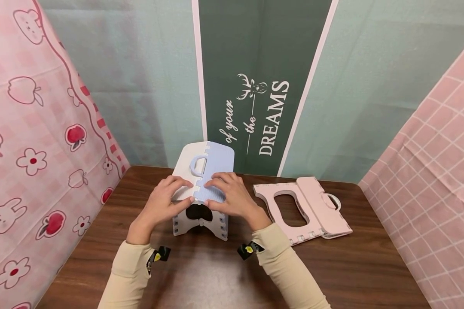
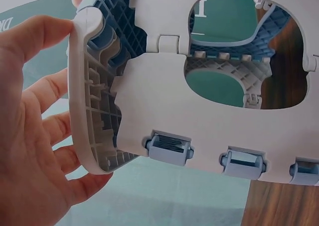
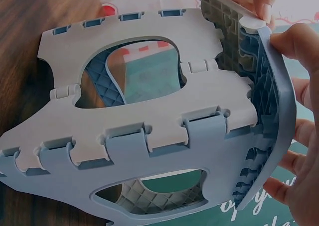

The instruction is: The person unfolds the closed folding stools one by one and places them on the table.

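Note:
A white and blue folding stool (image 1: 219,159) stands at the back of the table with its legs spread. Its top is half white and half blue, with a blue carry handle (image 1: 193,166) at the middle seam. My left hand (image 1: 160,201) rests on the white half, and my right hand (image 1: 233,198) lies on the blue half. Both thumbs touch the near edge by the seam, while the other fingers spread over the top. From below, the left wrist view shows a hinged white end panel (image 2: 154,91). The right wrist view shows the blue side panel (image 3: 149,171).
To the right, a pink folding stool (image 1: 317,210) lies folded flat on the brown wooden table (image 1: 216,274), its handle (image 1: 334,201) pointing right. A green printed cloth (image 1: 263,51) hangs close behind the table. Pink patterned cloths hang at both sides.

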`<state>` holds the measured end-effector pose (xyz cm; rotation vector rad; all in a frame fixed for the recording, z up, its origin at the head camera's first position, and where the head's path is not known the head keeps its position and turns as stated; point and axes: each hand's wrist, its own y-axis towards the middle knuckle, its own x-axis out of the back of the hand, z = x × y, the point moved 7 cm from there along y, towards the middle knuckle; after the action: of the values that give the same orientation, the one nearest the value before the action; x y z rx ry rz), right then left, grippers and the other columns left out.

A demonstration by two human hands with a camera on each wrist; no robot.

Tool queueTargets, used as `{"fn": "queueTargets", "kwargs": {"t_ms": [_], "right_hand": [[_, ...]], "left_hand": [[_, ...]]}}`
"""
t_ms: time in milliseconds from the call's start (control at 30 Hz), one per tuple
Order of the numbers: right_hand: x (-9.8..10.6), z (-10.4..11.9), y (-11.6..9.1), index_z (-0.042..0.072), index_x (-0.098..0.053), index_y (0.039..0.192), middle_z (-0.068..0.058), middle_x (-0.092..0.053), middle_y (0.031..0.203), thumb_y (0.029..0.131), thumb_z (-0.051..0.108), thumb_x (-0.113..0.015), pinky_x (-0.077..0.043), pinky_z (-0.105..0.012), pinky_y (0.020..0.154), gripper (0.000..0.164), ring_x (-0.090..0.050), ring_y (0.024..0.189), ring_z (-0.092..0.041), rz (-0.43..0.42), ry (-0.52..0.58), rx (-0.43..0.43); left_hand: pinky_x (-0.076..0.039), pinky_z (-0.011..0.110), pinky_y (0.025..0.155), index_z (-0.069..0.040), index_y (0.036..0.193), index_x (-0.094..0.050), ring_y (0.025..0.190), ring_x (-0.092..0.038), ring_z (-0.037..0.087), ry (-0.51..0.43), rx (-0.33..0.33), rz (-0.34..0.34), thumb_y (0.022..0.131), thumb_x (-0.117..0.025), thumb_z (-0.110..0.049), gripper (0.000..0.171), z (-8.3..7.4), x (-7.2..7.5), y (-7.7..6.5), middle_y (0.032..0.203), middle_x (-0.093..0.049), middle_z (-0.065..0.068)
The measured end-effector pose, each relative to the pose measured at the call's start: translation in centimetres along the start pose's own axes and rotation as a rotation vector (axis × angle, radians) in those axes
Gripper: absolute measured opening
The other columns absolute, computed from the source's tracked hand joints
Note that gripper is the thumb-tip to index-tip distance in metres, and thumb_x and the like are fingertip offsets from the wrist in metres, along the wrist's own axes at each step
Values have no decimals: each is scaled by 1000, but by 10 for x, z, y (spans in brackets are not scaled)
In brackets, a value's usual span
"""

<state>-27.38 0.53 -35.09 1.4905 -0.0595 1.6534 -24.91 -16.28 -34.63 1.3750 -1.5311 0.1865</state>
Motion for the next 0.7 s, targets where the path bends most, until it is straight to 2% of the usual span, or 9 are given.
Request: {"fn": "queueTargets", "kwargs": {"t_ms": [400, 700], "right_hand": [[-5, 0, 1, 23, -66, 103, -3, -54, 118, 76, 44, -63, -34, -46, 85, 35, -44, 105, -24, -3, -55, -1], [2, 3, 2, 22, -64, 112, -5, -54, 121, 76, 45, -67, -37, -40, 82, 43, -45, 109, -22, 122, -50, -9]], "left_hand": [[-37, 50, 76, -17, 102, -66, 96, -49, 29, 71, 9, 27, 79, -67, -35, 29, 0, -2, 0, 107, -56, 4], [-42, 47, 77, -14, 104, -65, 97, -51, 26, 60, -1, 73, 76, -71, -30, 33, -5, 7, 3, 106, -58, 5]]}}
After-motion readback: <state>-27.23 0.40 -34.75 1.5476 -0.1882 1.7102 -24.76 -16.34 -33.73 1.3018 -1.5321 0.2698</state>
